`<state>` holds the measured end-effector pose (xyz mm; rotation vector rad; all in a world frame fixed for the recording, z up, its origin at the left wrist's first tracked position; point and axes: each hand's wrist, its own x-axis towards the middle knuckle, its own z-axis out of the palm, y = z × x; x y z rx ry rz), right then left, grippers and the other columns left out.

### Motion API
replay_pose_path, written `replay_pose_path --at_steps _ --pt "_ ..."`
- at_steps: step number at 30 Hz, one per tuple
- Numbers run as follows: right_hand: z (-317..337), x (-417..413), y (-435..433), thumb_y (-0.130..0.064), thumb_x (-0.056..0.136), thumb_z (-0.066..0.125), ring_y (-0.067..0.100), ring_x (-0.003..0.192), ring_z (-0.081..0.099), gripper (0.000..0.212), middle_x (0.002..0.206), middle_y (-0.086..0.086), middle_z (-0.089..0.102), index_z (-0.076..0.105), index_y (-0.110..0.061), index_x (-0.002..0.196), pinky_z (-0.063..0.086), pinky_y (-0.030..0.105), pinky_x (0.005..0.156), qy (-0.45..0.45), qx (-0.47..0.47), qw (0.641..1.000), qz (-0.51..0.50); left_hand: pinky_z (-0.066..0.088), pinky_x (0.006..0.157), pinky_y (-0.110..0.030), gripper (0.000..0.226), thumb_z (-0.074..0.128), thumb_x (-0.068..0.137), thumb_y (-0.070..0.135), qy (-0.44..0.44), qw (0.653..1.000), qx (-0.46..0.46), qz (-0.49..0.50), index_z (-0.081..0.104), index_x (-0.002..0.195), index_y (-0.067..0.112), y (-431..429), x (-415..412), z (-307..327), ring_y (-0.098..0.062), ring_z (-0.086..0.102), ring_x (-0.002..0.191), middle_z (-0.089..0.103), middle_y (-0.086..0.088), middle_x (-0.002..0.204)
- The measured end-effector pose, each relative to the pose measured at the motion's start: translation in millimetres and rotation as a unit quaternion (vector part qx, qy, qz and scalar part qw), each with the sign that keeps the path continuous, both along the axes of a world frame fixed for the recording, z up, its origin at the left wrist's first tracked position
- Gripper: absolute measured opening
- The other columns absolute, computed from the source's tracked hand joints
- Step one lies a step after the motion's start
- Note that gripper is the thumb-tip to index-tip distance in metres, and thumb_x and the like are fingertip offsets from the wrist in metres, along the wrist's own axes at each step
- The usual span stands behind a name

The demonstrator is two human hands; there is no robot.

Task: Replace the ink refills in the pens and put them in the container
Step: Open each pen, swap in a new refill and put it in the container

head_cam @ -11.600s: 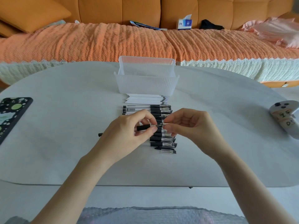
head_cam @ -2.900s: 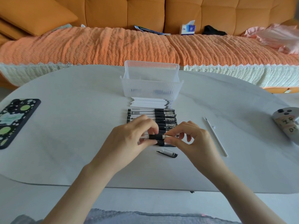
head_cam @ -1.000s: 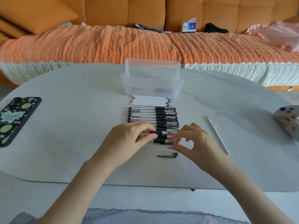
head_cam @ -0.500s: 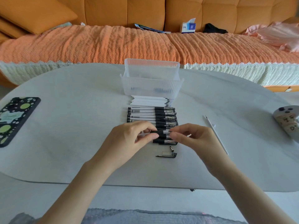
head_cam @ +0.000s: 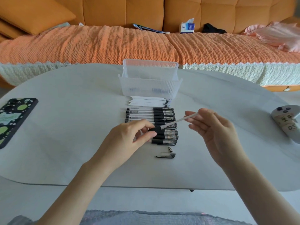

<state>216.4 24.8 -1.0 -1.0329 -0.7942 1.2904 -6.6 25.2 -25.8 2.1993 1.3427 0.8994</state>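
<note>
Now: the refill (head_cam: 177, 121) sticks out of the pen (head_cam: 157, 128), between the two hands.
Left hand (head_cam: 128, 140): pinches the pen's black grip.
Right hand (head_cam: 214, 132): pinches the refill's far end, other fingers spread.
Feel: light, thin and bendy, I think; hold near the end, pull straight.
Past the hands: more pens (head_cam: 146, 112), then the container (head_cam: 150, 88).
Nearer than the hands: a cap (head_cam: 165, 155) on the tabletop (head_cam: 65, 135).

White bench (head_cam: 65, 135): clear container (head_cam: 150, 85) at the back, refills (head_cam: 149, 101) just before it, then pens (head_cam: 164, 111) in a row, loose cap (head_cam: 165, 155) nearest; phone (head_cam: 14, 119) far left, controller (head_cam: 287, 122) far right.
</note>
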Motion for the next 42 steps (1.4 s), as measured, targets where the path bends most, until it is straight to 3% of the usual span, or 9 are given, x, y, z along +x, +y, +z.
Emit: replay_pose_path --at_steps 6,9,14,17,20,29,33,37,42 --pt "5.7 33.9 15.8 -0.016 0.085 0.059 0.011 0.065 0.064 0.01 0.065 0.002 0.069 0.063 -0.006 0.085 0.053 0.019 0.07 -0.002 0.033 0.994 -0.1 0.036 0.059 -0.008 0.024 0.055 0.081 0.049 0.022 1.0 0.002 -0.004 0.065 0.092 0.03 -1.0 1.1 -2.8 0.002 0.053 0.065 0.059 0.022 0.072" --pt "4.4 50.7 21.9 -0.018 0.084 0.065 0.01 0.061 0.062 0.017 0.059 -0.003 0.066 0.065 -0.005 0.095 0.052 0.019 0.067 -0.108 0.033 0.982 -0.151 0.036 0.059 -0.007 0.032 0.049 0.08 0.057 0.024 1.0 0.007 -0.009 0.064 0.092 0.031 -1.0 2.1 -3.9 0.002 0.053 0.067 0.058 0.024 0.073" --pt "-8.4 64.3 31.2 -0.017 0.084 0.066 0.002 0.057 0.061 0.02 0.06 -0.009 0.069 0.063 -0.014 0.104 0.047 0.013 0.061 -0.394 0.042 0.903 -0.165 0.037 0.059 -0.008 0.034 0.046 0.08 0.057 0.022 1.0 0.013 -0.014 0.064 0.092 0.031 -1.4 2.8 -3.2 0.002 0.053 0.067 0.059 0.022 0.073" --pt "-14.6 66.5 33.1 -0.017 0.083 0.068 0.01 0.068 0.063 0.016 0.065 -0.004 0.068 0.063 -0.014 0.098 0.042 0.012 0.064 -0.524 0.05 0.84 -0.13 0.037 0.059 -0.007 0.033 0.048 0.08 0.057 0.026 0.999 0.014 -0.014 0.064 0.092 0.03 -1.2 3.0 -3.1 0.004 0.052 0.066 0.059 0.022 0.073" --pt "-20.7 65.4 33.8 -0.018 0.082 0.07 0.02 0.071 0.057 0.015 0.072 0.004 0.065 0.062 -0.014 0.094 0.035 0.025 0.064 -0.605 0.049 0.791 -0.076 0.037 0.059 -0.007 0.025 0.055 0.081 0.051 0.031 0.999 0.01 -0.01 0.065 0.091 0.03 -0.3 3.2 -3.7 0.001 0.053 0.067 0.06 0.022 0.073" --pt "-33.9 54.4 40.2 -0.021 0.079 0.072 0.019 0.068 0.052 0.011 0.07 -0.005 0.056 0.064 -0.014 0.084 0.041 0.031 0.062 -0.673 0.077 0.734 -0.053 0.042 0.061 -0.014 0.032 0.046 0.08 0.059 0.027 0.999 0.015 -0.009 0.062 0.091 0.034 1.4 2.8 -5.9 -0.007 0.057 0.067 0.062 0.02 0.074" --pt "-31.8 50.8 36.4 -0.015 0.08 0.071 0.016 0.065 0.052 0.007 0.072 -0.003 0.059 0.064 -0.015 0.078 0.043 0.032 0.06 -0.667 0.119 0.733 -0.052 0.044 0.063 -0.018 0.033 0.045 0.08 0.06 0.027 1.0 0.013 -0.006 0.061 0.092 0.034 2.6 1.7 -5.9 -0.008 0.058 0.068 0.063 0.02 0.075" --pt "-27.7 41.5 30.3 -0.014 0.08 0.07 0.015 0.066 0.054 0.008 0.073 -0.008 0.059 0.065 -0.019 0.077 0.044 0.033 0.061 -0.64 0.14 0.755 -0.037 0.046 0.064 -0.02 0.034 0.044 0.08 0.061 0.03 0.999 0.017 -0.005 0.062 0.092 0.034 2.2 0.6 -5.4 -0.007 0.059 0.069 0.063 0.02 0.076" --pt "-29.8 22.4 30.3 -0.014 0.082 0.069 0.006 0.066 0.052 0.008 0.075 -0.011 0.06 0.068 -0.022 0.08 0.036 0.012 0.059 -0.601 0.166 0.781 0.026 0.043 0.063 -0.017 0.032 0.045 0.079 0.06 0.029 0.999 0.025 0.001 0.061 0.091 0.035 3.2 -2.2 -2.9 -0.006 0.056 0.069 0.059 0.024 0.073"
